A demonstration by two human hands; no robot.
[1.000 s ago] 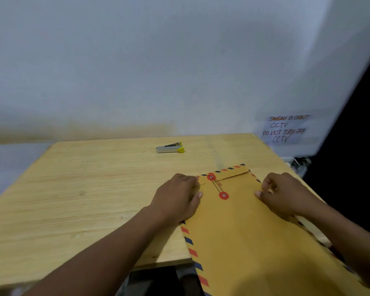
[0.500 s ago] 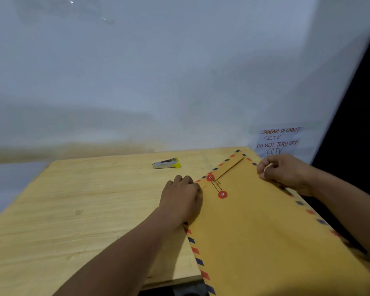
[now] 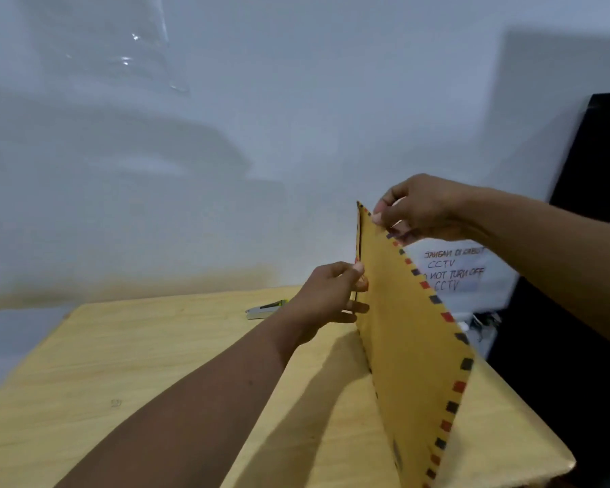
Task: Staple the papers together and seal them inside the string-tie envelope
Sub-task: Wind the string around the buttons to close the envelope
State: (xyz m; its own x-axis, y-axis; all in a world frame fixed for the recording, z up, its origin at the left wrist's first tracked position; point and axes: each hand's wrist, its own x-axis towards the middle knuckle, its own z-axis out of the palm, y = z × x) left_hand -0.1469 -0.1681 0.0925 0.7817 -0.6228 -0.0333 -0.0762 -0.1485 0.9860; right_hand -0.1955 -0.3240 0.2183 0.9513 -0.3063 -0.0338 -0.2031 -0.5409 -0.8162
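The brown string-tie envelope (image 3: 407, 339) with a red and blue striped border stands on edge above the wooden table (image 3: 127, 375), its flap side turned away from me. My left hand (image 3: 326, 294) pinches its left edge near the top. My right hand (image 3: 423, 209) grips the upper corner from the right. The red tie discs and the papers are hidden. A small grey stapler (image 3: 263, 309) with a yellow end lies on the table behind my left hand.
A white wall rises right behind the table. A handwritten paper CCTV notice (image 3: 453, 269) is stuck on the wall at the right. A dark panel (image 3: 592, 213) stands beyond the table's right edge.
The envelope lay flat on the table with its flap and red discs facing me. Both hands have lifted it and tipped it up onto its edge; the view has tilted upward.
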